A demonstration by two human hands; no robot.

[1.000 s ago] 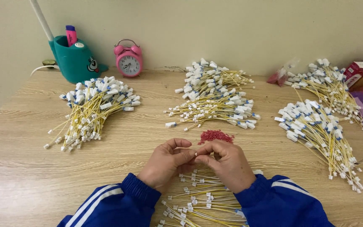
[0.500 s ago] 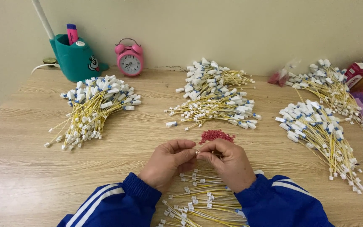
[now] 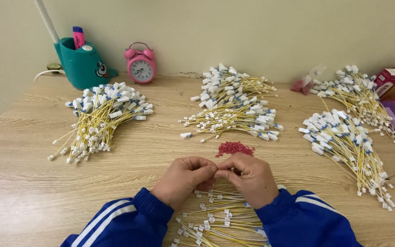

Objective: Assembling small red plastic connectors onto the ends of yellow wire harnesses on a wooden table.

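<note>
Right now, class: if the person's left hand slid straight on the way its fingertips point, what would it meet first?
The left hand points across toward the right hand; their fingertips already meet, so it would press into the right hand's fingers first, short of the small red pile.

The scene was evenly and softly lit, bright without harsh glare. Light seemed to fall from above and slightly in front, since the wire bundles and the pink alarm clock (image 3: 141, 65) cast only faint, short shadows on the wooden table (image 3: 33, 192). A dim sheen showed on the tabletop at the lower left of the frame. The centre was fairly sharp; the fingertips were a little soft. Toward the right edge the picture stretched and blurred slightly, and the wall darkened in the upper left corner.
</note>
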